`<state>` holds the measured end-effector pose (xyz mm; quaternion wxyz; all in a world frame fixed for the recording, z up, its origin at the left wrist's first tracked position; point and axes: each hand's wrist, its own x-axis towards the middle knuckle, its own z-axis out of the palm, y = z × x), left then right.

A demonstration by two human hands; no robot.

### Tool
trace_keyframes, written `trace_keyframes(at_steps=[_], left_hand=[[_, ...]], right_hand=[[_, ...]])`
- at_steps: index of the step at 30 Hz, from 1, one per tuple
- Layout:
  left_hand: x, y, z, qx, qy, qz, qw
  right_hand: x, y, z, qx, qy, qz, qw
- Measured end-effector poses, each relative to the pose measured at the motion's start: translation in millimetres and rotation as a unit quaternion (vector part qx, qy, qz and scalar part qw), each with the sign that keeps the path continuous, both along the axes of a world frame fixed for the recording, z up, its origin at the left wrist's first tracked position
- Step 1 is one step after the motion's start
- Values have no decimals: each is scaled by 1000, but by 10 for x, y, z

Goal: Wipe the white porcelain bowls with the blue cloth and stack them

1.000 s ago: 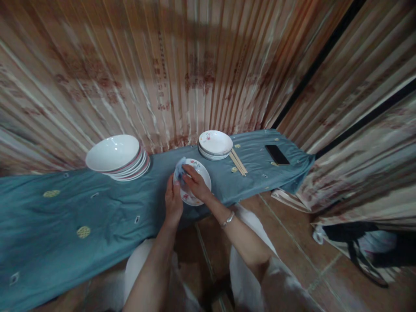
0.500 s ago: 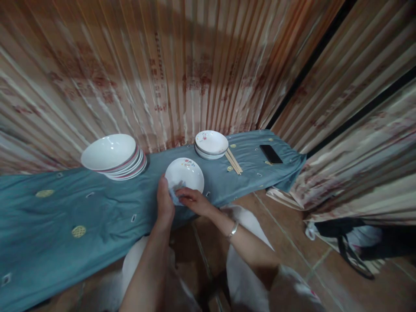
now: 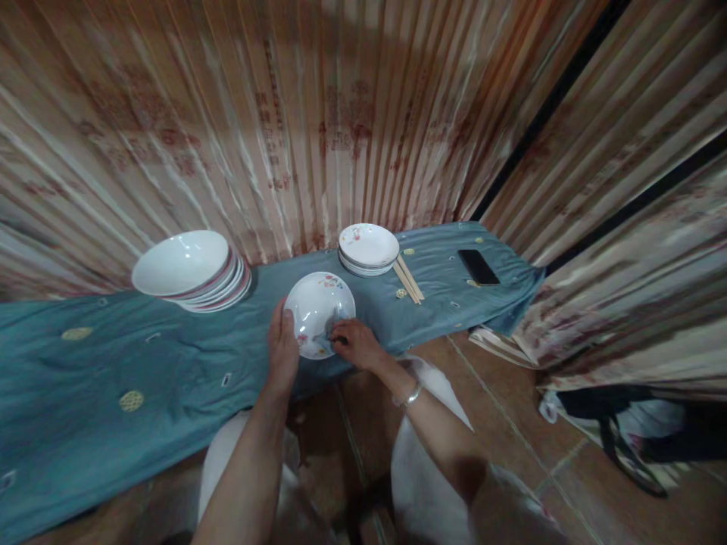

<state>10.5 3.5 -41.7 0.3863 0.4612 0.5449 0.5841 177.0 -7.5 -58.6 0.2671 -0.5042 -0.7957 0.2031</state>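
While the person's knees (image 3: 432,454) show pale below the near edge of the bench, both forearms reach up over it, a silvery bracelet (image 3: 412,394) on the right wrist. The right hand (image 3: 357,342) has its fingers curled together, pinching a pale-blue cloth (image 3: 326,335) against the near right part of a floral plate (image 3: 312,303); the fingertips are too blurred to tell apart. The left hand (image 3: 282,344) grips that plate by its left rim, thumb at the edge and fingers close together along the outside. Half a second ago the cloth was bunched beside the left hand; now it has crossed towards the right — the plate's left and middle lie uncovered, and the rubbing seems to have passed to another stretch of rim. Whether the plate rests on the blue-green covering (image 3: 187,363) or is lifted a little, I cannot tell.

Farther off, a stack of bowls and plates (image 3: 182,265) stands to the left, a lower stack of flowered dishes (image 3: 369,246) behind the plate to the right, with chopsticks (image 3: 409,280) just beside it and a dark phone (image 3: 478,266) beyond — all before a pleated curtain (image 3: 341,151).
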Motion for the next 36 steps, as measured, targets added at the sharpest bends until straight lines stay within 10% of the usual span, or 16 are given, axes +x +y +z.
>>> trace_keyframes(at_steps=[11, 18, 28, 36], left_hand=[[51, -5, 159, 21, 105, 11, 994], [89, -14, 201, 5, 119, -7, 993], [98, -50, 211, 9, 115, 1, 993], [81, 15, 122, 13, 97, 9, 995]], right_hand=[[66, 302, 8, 152, -72, -92, 981], [-90, 417, 143, 219, -83, -32, 972], [-63, 329, 80, 129, -156, -120, 972], [28, -11, -85, 116, -158, -55, 979]])
